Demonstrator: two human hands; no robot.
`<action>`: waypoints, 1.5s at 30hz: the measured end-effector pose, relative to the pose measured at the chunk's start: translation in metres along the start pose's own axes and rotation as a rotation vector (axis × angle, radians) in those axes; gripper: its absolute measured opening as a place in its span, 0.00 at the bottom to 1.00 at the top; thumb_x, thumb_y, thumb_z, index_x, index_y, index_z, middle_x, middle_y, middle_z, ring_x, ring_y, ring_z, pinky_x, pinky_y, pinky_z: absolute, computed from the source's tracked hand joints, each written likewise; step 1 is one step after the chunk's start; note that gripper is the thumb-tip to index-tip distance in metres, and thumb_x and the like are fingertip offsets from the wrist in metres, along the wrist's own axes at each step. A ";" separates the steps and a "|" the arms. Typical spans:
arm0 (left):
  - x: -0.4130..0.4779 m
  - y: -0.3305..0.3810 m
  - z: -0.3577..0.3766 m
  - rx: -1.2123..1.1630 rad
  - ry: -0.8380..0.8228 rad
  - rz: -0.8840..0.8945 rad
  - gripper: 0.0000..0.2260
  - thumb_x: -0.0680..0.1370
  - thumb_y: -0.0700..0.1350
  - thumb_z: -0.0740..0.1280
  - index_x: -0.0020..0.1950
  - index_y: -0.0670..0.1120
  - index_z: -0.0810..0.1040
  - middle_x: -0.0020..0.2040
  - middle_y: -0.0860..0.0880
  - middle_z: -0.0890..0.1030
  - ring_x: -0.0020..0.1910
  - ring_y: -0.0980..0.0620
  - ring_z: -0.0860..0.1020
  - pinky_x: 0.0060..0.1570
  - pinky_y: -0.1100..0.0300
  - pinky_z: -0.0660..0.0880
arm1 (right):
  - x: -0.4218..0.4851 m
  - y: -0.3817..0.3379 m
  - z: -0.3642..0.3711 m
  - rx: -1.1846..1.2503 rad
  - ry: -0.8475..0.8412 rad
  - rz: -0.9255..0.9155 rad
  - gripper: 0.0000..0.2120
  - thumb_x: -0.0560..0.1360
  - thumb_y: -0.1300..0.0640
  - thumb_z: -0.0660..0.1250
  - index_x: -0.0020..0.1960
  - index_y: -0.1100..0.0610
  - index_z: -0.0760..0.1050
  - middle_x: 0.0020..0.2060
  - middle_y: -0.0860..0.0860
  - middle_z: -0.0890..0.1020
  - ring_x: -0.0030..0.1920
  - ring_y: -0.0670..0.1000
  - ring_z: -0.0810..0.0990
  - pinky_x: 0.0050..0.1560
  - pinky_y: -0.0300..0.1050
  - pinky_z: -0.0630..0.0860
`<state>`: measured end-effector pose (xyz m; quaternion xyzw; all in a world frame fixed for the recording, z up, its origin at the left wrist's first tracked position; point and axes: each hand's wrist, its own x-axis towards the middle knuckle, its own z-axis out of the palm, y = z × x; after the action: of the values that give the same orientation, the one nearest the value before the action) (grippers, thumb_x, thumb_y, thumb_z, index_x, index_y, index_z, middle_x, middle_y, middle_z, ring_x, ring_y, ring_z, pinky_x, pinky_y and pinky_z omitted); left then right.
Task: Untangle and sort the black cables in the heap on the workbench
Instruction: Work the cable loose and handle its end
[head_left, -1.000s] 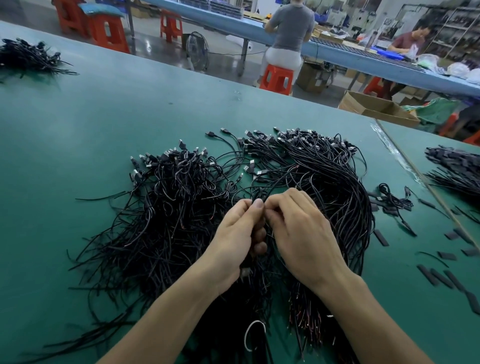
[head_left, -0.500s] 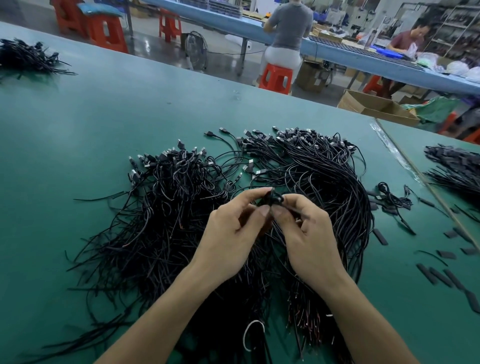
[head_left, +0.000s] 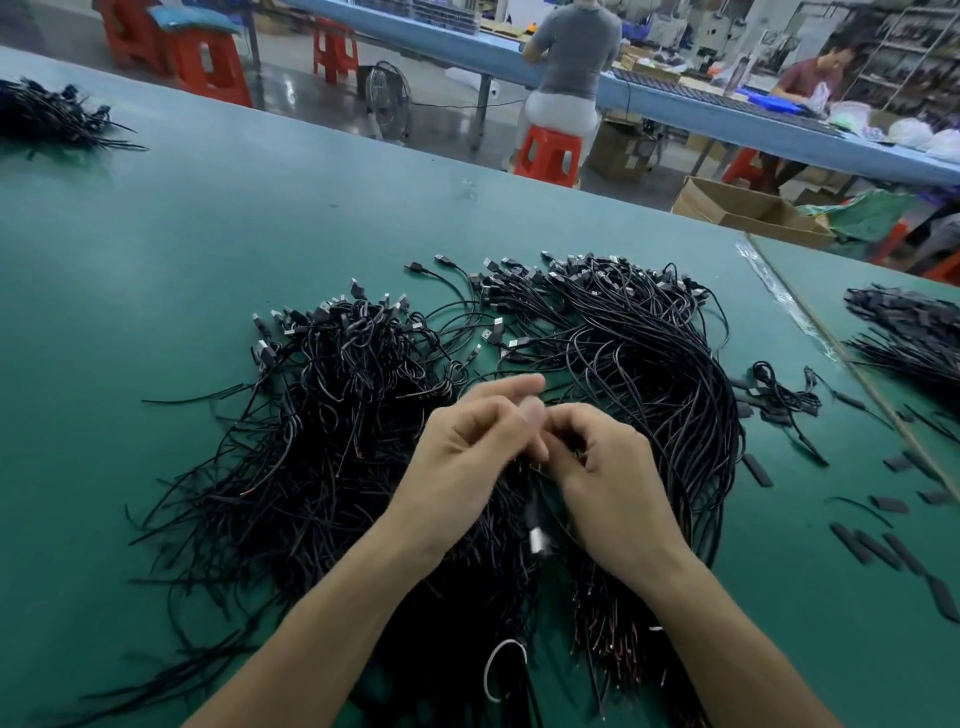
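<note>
Black cables (head_left: 649, 395) are heaped on the green surface (head_left: 208, 234); one cable (head_left: 537, 538) is pinched in the curled right hand (head_left: 613, 483); whether the blurred left hand (head_left: 467, 457) grips anything cannot be told.

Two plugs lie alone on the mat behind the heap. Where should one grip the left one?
Probably pinch the plug itself, coming from the far side: it lies flat on the bare workbench, free of the heap, while the rest runs back into it.

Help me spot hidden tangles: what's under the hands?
The black cable heap lies under left hand and right hand; a blurred plug shows between them. Anything they grip is covered.
</note>
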<state>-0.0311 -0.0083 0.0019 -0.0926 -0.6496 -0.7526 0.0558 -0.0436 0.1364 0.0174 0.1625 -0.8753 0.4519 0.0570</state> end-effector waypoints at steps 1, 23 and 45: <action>0.000 -0.003 -0.001 0.095 0.021 0.015 0.13 0.72 0.61 0.68 0.33 0.55 0.83 0.60 0.61 0.79 0.66 0.60 0.73 0.66 0.58 0.67 | 0.001 0.000 -0.002 0.016 0.016 0.001 0.08 0.79 0.59 0.67 0.44 0.49 0.80 0.37 0.43 0.82 0.39 0.43 0.80 0.37 0.34 0.74; 0.004 -0.002 -0.006 -0.106 -0.006 -0.317 0.33 0.74 0.72 0.49 0.54 0.54 0.86 0.55 0.49 0.85 0.56 0.52 0.82 0.58 0.52 0.73 | -0.008 0.000 0.008 -0.082 0.032 -0.166 0.08 0.77 0.64 0.70 0.46 0.50 0.80 0.42 0.39 0.79 0.46 0.42 0.79 0.46 0.29 0.72; -0.004 -0.008 0.002 0.432 -0.152 -0.076 0.28 0.77 0.60 0.52 0.46 0.36 0.77 0.31 0.47 0.74 0.31 0.48 0.72 0.37 0.44 0.73 | -0.007 0.015 0.009 0.193 0.231 0.046 0.07 0.79 0.62 0.68 0.45 0.52 0.79 0.38 0.42 0.84 0.40 0.41 0.82 0.43 0.32 0.76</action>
<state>-0.0287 -0.0058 -0.0062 -0.1105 -0.8008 -0.5886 -0.0032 -0.0414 0.1384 -0.0010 0.0941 -0.8189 0.5508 0.1310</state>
